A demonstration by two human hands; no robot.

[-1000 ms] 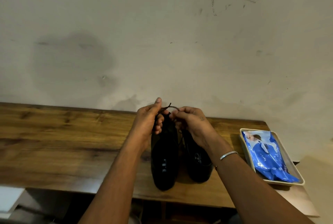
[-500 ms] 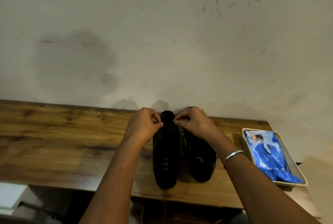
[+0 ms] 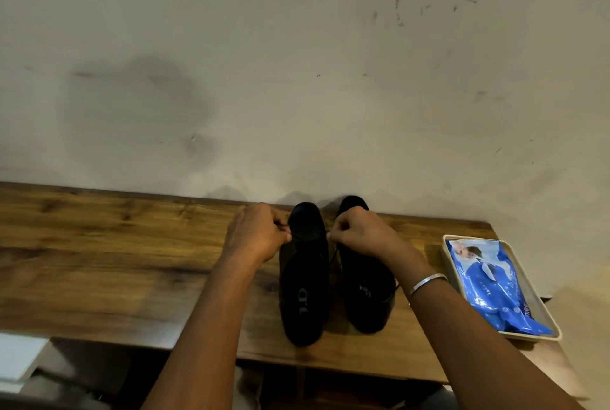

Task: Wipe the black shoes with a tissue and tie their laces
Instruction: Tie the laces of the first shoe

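Two black shoes stand side by side on the wooden table, toes toward the wall. The left shoe lies between my hands; the right shoe sits partly under my right wrist. My left hand pinches one end of the thin black lace at the left side of the left shoe. My right hand pinches the other end at that shoe's right side. The lace runs taut across the shoe between the two hands. No tissue is in either hand.
A beige tray at the table's right end holds a blue tissue pack. A stained wall rises right behind the table. White objects lie below the table's front edge at the left.
My hands came down from above the shoes and moved apart, pulling the lace ends out sideways across the left shoe. The shoes stayed put.
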